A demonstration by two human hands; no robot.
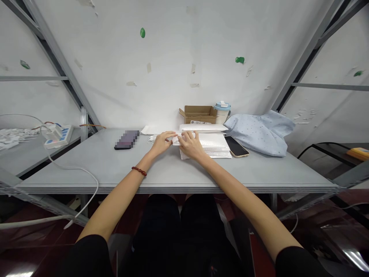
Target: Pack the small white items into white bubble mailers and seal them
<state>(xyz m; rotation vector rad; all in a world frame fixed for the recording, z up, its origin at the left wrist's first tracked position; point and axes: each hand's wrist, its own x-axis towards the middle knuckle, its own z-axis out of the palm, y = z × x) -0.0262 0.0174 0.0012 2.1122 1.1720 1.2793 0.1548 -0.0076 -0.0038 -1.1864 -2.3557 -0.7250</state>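
A stack of white padded mailers lies in front of me on the grey table. My left hand is closed at the left end of the top mailer, pinching its edge between thumb and fingers. Over that same end, my right hand has its fingers bent and pressed onto the mailer, close to my left fingertips. Another plump white mailer rests just behind the stack. Some thin white cord shows beside my left hand, partly hidden by it.
Behind the mailers stand an open cardboard box and a cup with a blue lid. A phone and light blue cloth lie right. A dark, pixelated object lies left. A power strip and white cable are further left.
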